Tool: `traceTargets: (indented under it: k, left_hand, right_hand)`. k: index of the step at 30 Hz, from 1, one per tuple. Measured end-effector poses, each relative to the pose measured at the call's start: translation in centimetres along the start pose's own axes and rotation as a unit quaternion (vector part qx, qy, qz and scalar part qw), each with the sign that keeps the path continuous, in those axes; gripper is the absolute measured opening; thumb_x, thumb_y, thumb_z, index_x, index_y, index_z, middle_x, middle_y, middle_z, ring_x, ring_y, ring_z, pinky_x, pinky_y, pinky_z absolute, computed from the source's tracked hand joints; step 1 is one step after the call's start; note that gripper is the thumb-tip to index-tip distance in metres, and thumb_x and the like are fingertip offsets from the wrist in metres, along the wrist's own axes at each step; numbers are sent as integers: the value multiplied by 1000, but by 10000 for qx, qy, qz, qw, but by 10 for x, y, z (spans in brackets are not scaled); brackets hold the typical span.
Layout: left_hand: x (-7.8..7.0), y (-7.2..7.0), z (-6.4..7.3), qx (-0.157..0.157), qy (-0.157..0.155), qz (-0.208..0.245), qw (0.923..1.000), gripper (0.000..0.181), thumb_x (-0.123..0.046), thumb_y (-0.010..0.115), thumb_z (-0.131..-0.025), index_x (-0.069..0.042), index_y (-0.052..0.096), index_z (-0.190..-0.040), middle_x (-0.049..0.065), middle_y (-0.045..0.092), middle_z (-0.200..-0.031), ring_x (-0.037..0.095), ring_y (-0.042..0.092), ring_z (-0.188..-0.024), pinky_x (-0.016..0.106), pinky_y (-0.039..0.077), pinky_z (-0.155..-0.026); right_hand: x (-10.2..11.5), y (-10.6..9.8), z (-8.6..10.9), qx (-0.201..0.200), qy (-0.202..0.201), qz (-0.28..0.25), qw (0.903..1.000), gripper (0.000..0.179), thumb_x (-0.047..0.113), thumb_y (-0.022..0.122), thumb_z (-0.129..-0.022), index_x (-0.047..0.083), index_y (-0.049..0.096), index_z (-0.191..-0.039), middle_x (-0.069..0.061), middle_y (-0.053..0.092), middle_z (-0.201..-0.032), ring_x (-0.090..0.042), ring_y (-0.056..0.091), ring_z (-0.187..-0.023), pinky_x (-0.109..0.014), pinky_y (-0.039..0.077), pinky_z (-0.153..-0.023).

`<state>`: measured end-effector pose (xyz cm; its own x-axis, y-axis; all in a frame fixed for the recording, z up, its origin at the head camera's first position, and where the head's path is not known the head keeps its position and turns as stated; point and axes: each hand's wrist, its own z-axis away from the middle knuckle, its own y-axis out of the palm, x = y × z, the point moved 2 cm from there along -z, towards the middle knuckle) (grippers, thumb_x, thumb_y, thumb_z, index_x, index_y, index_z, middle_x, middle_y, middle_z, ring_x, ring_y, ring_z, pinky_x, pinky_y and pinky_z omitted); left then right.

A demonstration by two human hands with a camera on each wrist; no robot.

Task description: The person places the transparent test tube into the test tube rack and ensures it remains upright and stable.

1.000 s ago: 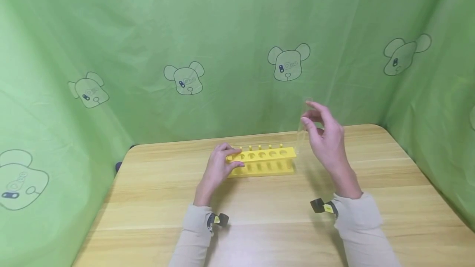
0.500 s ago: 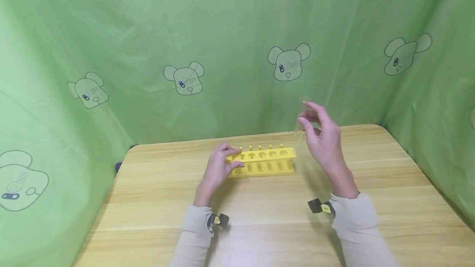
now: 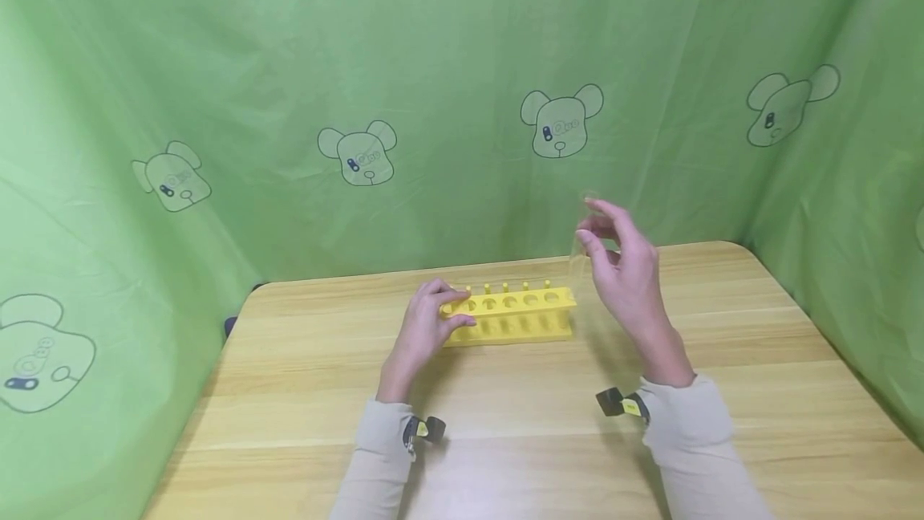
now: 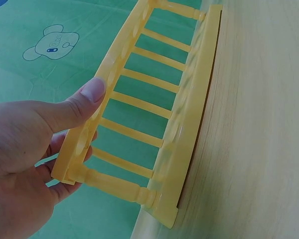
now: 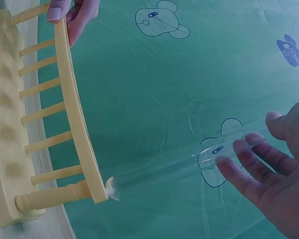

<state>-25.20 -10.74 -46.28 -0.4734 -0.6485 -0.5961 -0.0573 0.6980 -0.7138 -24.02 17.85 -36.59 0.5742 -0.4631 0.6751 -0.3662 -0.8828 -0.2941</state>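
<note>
Steadiness looks key: with left hand (image 3: 424,321) gripping yellow rack (image 3: 508,313) and right hand (image 3: 631,279) pinching clear tube (image 5: 159,175), keep its rounded bottom (image 5: 113,189) from knocking the rack.

Yel. rack (image 3: 508,313), grn. cartoon-print curtain (image 3: 462,46)

In the head view, glare pales the tabletop (image 3: 498,464); the tube (image 3: 577,267) looks faint, perhaps blurred.

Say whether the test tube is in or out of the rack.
Out. The right hand holds the test tube, and its rounded bottom shows outside the rack, near one end.
</note>
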Motion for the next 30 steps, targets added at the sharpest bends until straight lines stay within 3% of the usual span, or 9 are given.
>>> traceTargets:
  k: [4,10,18,26,30]
  left_hand:
    - [1,0,0,4,-33,36,10000,46,-23,89,-77,-6,75,-118,9,68,-105,22,58,-102,37,51,-92]
    - [0,0,1,25,-80,60,9999,46,-23,88,-78,-6,75,-118,10,68,-105,22,58,-102,37,51,-92]
    - [0,0,1,41,-136,23,9999,47,-22,89,-77,-6,75,-119,10,68,-107,22,58,-103,37,52,-94]
    - [-1,0,0,74,-135,54,9999,47,-23,88,-78,-6,75,-119,10,68,-107,23,58,-103,37,52,-94]
    - [-2,-1,0,43,-97,19,9999,47,-23,89,-77,-6,75,-119,9,68,-106,22,59,-102,37,52,-93]
  right_hand:
    - [0,0,0,-7,-33,31,10000,42,-1,66,-98,4,58,-140,-15,70,-108,-1,63,-101,-16,56,-80]
    - [1,2,1,6,-62,-59,10000,43,-3,65,-98,5,58,-140,-16,70,-107,-11,65,-100,-18,57,-80]
    - [1,7,1,85,-96,-48,9999,44,-3,66,-98,5,57,-140,-15,70,-108,-1,63,-101,-17,57,-79]
    - [5,9,1,113,-90,-52,9999,43,-2,65,-98,5,58,-140,-15,70,-108,-15,66,-100,-18,57,-79]
    - [6,11,1,122,-82,-93,9998,43,-3,65,-98,5,58,-140,-15,70,-108,-10,65,-100,-18,57,-80]
